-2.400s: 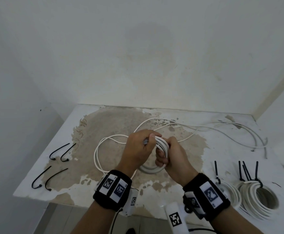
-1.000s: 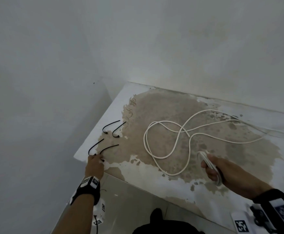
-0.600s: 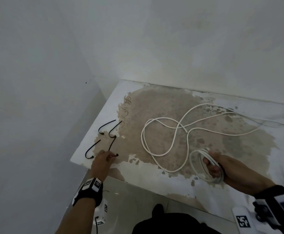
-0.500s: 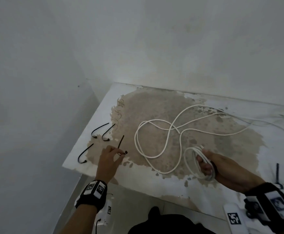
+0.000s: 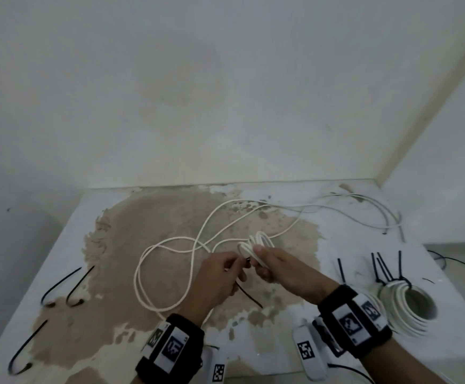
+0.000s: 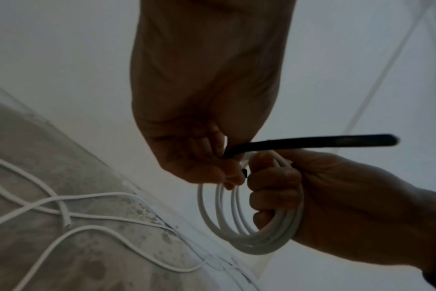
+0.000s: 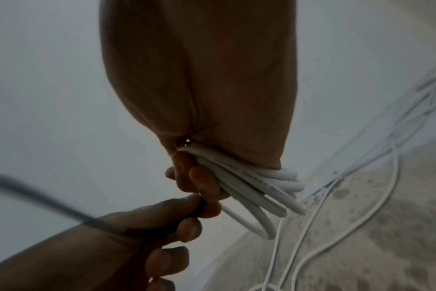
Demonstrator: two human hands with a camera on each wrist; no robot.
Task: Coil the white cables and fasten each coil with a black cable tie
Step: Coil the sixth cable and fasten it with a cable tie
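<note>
The stained white table [image 5: 131,234] bears loose white cable [image 5: 170,241], black ties [image 5: 59,284] and tied coils [image 5: 408,309].

My hands: my left hand [image 5: 217,275] and right hand [image 5: 277,266] meet above the middle of the table [image 5: 303,353], left beside right.
Coil [image 5: 256,243]: in my right hand, above the table.
Tie [image 5: 249,296]: in my left hand, its head end touching the coil, its tail trailing back towards me.
Loose cable [image 5: 167,245]: on the table, left of and behind my hands.
Spare ties [image 5: 59,284]: on the table's left edge.
Finished coils [image 5: 408,309]: on the table, to my right.
</note>
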